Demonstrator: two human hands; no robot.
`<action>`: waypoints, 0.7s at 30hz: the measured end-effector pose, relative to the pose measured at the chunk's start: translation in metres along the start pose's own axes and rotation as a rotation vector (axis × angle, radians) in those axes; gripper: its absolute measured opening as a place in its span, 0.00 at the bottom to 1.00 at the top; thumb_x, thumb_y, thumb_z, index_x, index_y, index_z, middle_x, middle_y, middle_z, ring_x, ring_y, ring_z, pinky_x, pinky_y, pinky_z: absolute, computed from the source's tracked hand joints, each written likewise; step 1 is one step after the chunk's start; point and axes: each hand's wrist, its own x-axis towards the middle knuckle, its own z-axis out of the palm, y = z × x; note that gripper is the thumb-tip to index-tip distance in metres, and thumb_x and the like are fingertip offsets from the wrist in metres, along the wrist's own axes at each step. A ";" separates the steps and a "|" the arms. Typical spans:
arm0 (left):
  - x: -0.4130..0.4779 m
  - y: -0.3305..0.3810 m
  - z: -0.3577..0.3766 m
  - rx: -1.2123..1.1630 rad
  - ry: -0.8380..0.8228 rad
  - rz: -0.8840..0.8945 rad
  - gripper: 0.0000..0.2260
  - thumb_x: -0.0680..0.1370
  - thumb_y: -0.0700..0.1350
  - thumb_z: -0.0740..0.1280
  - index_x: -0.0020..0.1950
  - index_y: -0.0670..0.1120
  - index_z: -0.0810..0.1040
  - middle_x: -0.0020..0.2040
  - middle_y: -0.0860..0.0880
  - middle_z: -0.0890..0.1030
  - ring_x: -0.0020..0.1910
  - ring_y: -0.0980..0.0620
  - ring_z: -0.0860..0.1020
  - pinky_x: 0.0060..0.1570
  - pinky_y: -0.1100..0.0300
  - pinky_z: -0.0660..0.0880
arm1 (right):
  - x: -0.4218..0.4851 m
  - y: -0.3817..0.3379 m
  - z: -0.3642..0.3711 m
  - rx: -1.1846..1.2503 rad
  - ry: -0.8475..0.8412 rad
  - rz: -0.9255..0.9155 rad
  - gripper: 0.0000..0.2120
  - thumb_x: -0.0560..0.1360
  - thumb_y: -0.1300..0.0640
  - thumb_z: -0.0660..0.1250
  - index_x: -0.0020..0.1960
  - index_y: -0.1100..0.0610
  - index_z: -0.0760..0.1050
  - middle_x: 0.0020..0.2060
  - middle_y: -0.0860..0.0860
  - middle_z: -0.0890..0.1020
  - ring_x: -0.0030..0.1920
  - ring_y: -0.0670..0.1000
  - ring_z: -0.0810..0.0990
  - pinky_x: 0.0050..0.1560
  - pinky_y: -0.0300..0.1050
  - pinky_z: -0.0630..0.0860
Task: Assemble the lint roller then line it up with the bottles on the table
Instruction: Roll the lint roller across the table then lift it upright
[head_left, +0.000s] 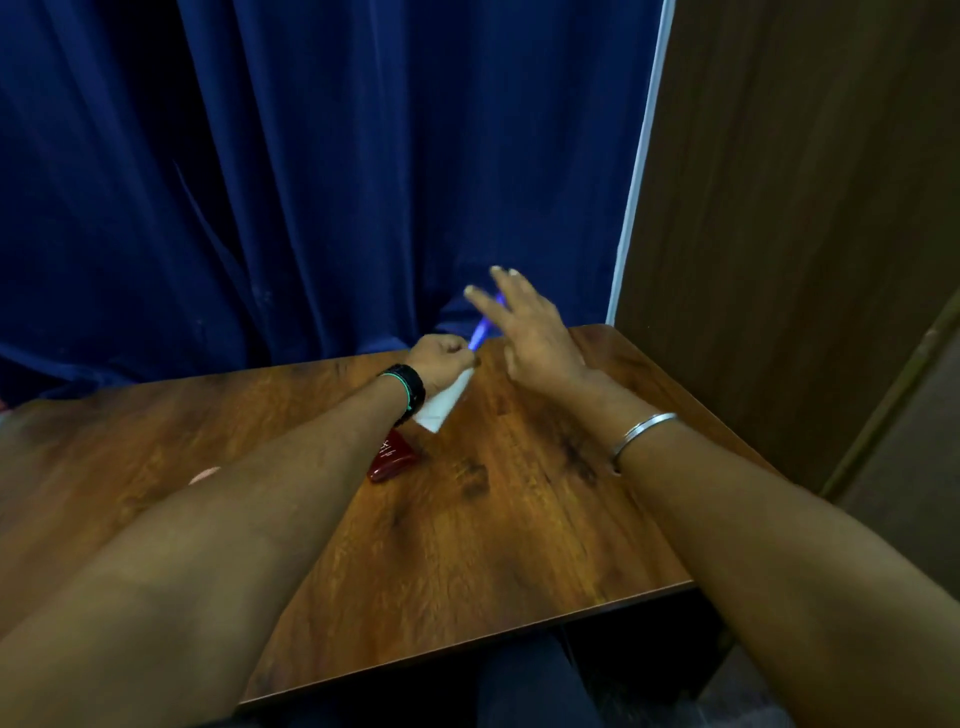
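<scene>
While we lean over the wooden table, our left hand is curled into a fist near the far edge, gripping the lint roller around its middle. Its white roll sticks out below the fist toward us, slanting down to just above the tabletop, and its blue handle pokes out past the knuckles, angled up and away toward the blue curtain. The handle is blurred, so we cannot tell how firmly it sits in the roll.

Our right hand hovers just beside the handle on its right, fingers spread wide and holding nothing. Its fingertips reach past the far end of the handle, and the palm faces down over the table's far right corner. Whether any finger touches the handle we cannot tell.

A black band with a green edge wraps our left wrist, and a silver bangle sits on the right wrist. Just below the left wrist, a dark red bottle lies flat on the table, partly hidden by the forearm, close to the roll's lower end but apart from it. A brown wooden panel stands along the right side of the table.
</scene>
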 end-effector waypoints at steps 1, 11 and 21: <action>0.002 -0.003 0.003 0.124 -0.033 0.030 0.05 0.78 0.46 0.73 0.45 0.46 0.83 0.40 0.48 0.80 0.41 0.51 0.76 0.39 0.60 0.72 | 0.000 0.004 0.000 -0.161 -0.092 -0.084 0.30 0.81 0.51 0.57 0.83 0.49 0.67 0.86 0.58 0.58 0.87 0.62 0.51 0.84 0.60 0.51; 0.011 -0.013 0.046 0.759 -0.009 0.188 0.41 0.65 0.74 0.74 0.72 0.55 0.75 0.70 0.47 0.79 0.69 0.42 0.77 0.73 0.42 0.70 | -0.069 0.036 0.049 0.025 -0.366 0.382 0.17 0.83 0.46 0.63 0.69 0.51 0.72 0.60 0.62 0.82 0.59 0.66 0.83 0.56 0.56 0.78; 0.017 -0.057 0.085 0.692 -0.151 -0.160 0.29 0.72 0.61 0.78 0.65 0.47 0.76 0.49 0.50 0.75 0.45 0.48 0.78 0.41 0.54 0.74 | -0.085 0.030 0.092 0.183 -0.227 0.657 0.19 0.80 0.55 0.66 0.69 0.57 0.77 0.62 0.63 0.84 0.63 0.67 0.83 0.59 0.54 0.81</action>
